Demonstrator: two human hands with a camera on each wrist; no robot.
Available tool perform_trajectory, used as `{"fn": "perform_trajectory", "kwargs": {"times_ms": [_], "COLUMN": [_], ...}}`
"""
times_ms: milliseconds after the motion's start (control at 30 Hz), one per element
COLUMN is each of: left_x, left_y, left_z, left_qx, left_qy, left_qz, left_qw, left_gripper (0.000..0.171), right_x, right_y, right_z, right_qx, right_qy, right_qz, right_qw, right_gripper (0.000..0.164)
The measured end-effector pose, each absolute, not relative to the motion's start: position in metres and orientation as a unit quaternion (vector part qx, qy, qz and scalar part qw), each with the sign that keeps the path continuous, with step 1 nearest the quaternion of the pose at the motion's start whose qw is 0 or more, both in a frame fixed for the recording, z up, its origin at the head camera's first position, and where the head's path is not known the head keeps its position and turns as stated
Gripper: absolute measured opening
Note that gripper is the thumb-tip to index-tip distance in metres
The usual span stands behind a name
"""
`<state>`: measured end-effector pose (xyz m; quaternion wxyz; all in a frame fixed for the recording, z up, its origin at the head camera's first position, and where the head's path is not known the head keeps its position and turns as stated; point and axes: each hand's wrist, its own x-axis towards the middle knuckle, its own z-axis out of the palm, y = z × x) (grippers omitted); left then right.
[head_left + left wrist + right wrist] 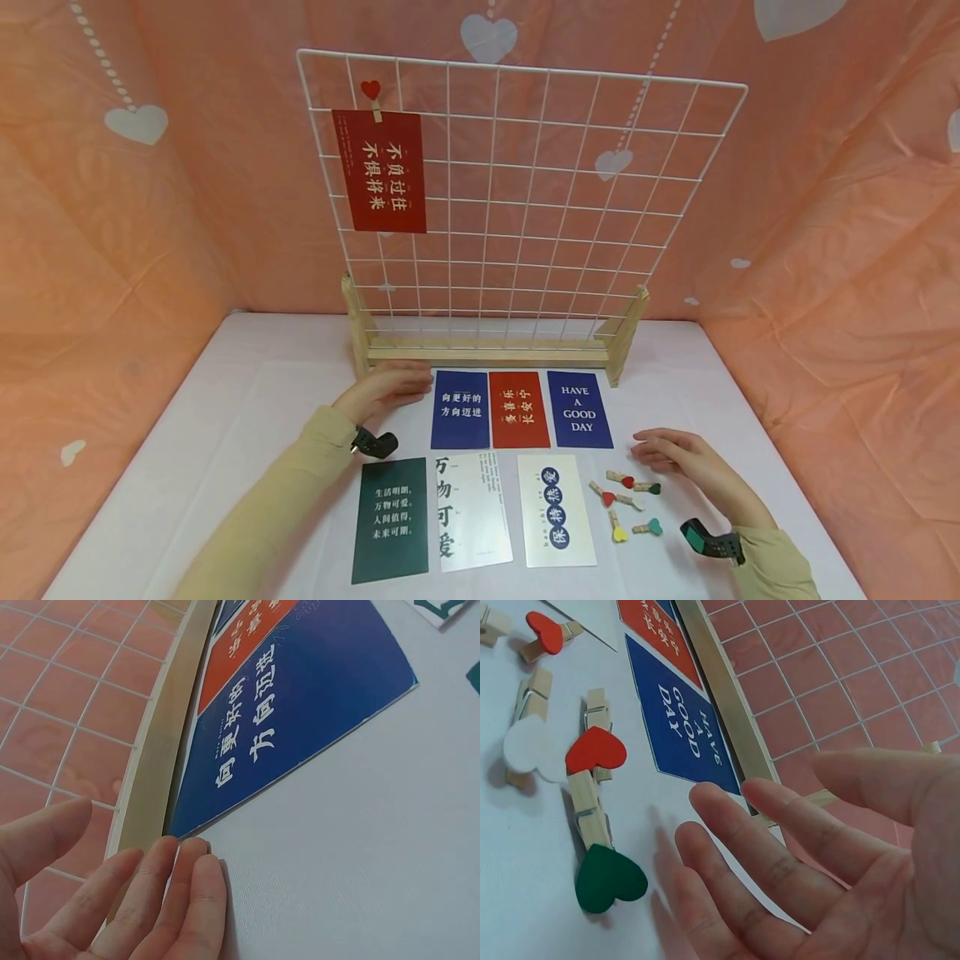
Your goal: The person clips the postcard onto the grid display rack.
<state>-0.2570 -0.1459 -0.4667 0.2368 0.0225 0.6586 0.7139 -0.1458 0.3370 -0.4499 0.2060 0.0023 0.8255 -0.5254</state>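
Note:
My left hand (388, 390) is beside the left blue card (460, 410), its extended fingertips right at the card's corner in the left wrist view and nothing in its grasp. Relaxed and holding nothing, my right hand (693, 467) hovers between the blue HAVE A GOOD DAY card (580, 409) and several heart clothespins. In the right wrist view a green-heart clothespin (609, 877) and a red-heart one (596, 748) lie near its fingers. A red card (519, 410) sits between the two blue ones. Closer to me are a green card (390, 521) and two white cards (474, 511).
A white wire grid (570, 200) stands upright in a wooden base (487, 354) behind the cards. At its upper left, a red card (380, 179) hangs from a red-heart clothespin (372, 96). Pink-orange cloth with hearts surrounds the white table (277, 358).

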Motion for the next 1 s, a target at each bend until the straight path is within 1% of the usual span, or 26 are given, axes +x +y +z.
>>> {"fn": "perform_trajectory", "kwargs": {"times_ms": [100, 300, 533, 700, 1000], "left_x": [-0.258, -0.261, -0.266, -0.271, -0.276], "left_y": [-0.145, -0.138, -0.133, -0.129, -0.123], "left_z": [-0.468, -0.470, -0.470, -0.470, -0.471], "left_qx": [0.034, 0.018, -0.005, -0.015, -0.038], "left_qy": [0.661, 0.677, 0.701, 0.729, 0.750], "left_qz": [0.713, 0.704, 0.680, 0.650, 0.629], "left_qw": [0.229, 0.215, 0.213, 0.214, 0.198], "left_gripper": [0.043, 0.043, 0.042, 0.040, 0.037], "right_x": [-0.145, -0.144, -0.146, -0.146, -0.146], "right_y": [0.337, 0.336, 0.338, 0.339, 0.341], "right_z": [-0.450, -0.451, -0.452, -0.454, -0.458], "right_qx": [-0.006, -0.005, -0.037, -0.040, -0.046], "right_qy": [0.822, 0.823, 0.817, 0.816, 0.818], "right_qz": [-0.530, -0.525, -0.530, -0.530, -0.523], "right_qw": [0.209, 0.219, 0.224, 0.228, 0.234], "right_gripper": [0.055, 0.055, 0.051, 0.051, 0.051]}}
